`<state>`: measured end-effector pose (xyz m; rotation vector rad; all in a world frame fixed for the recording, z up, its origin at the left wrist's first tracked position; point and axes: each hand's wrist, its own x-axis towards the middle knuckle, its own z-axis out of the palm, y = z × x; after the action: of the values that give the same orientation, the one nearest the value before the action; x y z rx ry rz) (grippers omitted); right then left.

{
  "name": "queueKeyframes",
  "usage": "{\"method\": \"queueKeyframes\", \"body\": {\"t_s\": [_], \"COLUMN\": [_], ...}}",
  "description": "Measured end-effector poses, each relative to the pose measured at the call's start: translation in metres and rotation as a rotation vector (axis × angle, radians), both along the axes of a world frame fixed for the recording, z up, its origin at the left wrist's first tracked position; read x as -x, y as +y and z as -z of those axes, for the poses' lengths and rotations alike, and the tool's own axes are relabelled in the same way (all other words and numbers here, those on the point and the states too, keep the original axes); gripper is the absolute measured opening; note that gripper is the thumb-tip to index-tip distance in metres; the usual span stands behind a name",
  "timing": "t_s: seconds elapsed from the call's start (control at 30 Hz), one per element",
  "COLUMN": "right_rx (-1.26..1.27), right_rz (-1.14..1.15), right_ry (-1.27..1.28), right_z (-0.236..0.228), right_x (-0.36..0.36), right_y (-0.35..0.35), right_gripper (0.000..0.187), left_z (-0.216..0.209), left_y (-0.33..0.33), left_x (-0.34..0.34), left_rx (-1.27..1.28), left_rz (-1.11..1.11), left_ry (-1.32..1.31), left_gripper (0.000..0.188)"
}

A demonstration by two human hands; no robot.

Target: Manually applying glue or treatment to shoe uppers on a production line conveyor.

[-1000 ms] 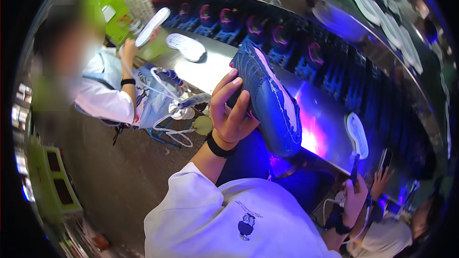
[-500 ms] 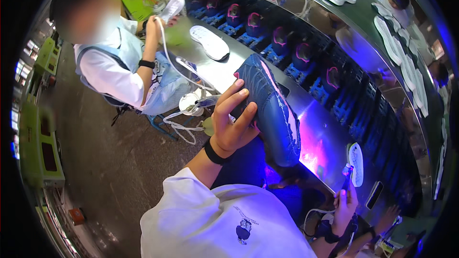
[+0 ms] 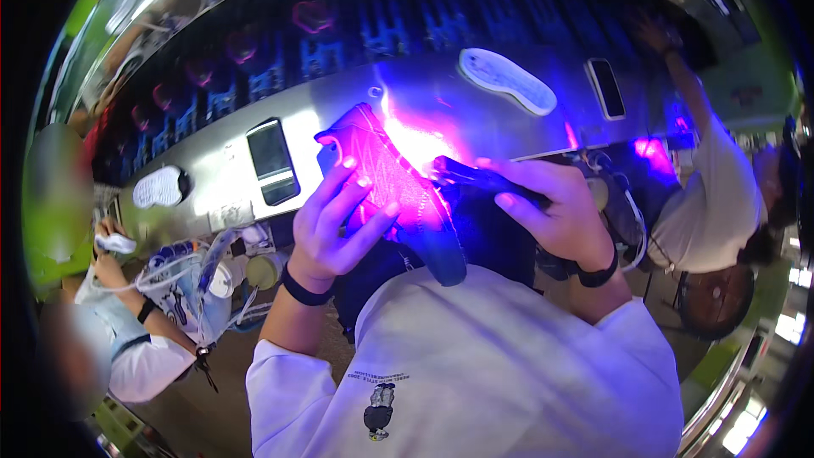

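My left hand (image 3: 329,233) is closed on a dark shoe upper (image 3: 405,191), its fingers spread across one side. The upper is tilted, its collar end up towards the bench and its toe down near my shirt. Pink and violet light washes over it. In my right hand (image 3: 560,208) is a slim, dark-handled brush-like tool (image 3: 487,180), gripped between thumb and fingers. Its tip is beside the upper's lower edge; glare hides whether they touch. On the bench beyond lies a pale shoe sole (image 3: 509,81), inner face up.
A metal bench (image 3: 331,89) runs across, bearing a phone (image 3: 272,161), another phone (image 3: 605,89) and a white sole (image 3: 159,187). Behind it is a dark conveyor (image 3: 381,25) with pink-edged shoes. Co-workers sit left (image 3: 153,356) and right (image 3: 712,187). Tubes and a white pot (image 3: 227,276) stand left.
My view has turned right towards the bench. The shoe upper has come down in front of me under the violet light. My right hand has brought the tool from beside the sole to the upper.
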<state>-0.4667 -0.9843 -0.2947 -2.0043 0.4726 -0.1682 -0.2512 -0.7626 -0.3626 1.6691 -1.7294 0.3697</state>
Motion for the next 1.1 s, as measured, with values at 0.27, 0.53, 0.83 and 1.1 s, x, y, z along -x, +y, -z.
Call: {"method": "queueKeyframes", "body": {"t_s": [0.27,0.53,0.83,1.1], "right_rx": [0.070,0.017,-0.086,-0.110], "right_rz": [0.007,0.042,0.019,0.046], "right_ry": [-0.060,-0.097,-0.065,-0.063], "right_z": [0.007,0.013,0.018,0.030], "right_x": [0.053,0.052,0.059,0.075], "right_y": [-0.016,-0.021,-0.016,-0.002], "right_gripper": [0.043,0.045,0.046,0.043], "left_z": [-0.002,-0.008,-0.002,0.006], "left_y": [-0.036,-0.039,-0.037,-0.037], "left_x": [0.012,0.021,0.026,0.032], "left_rx": [0.025,-0.020,-0.030,-0.035], "left_rz": [0.107,0.117,0.074,0.019], "left_ry": [-0.084,-0.107,-0.058,-0.050], "left_gripper": [0.040,0.047,0.046,0.044]}}
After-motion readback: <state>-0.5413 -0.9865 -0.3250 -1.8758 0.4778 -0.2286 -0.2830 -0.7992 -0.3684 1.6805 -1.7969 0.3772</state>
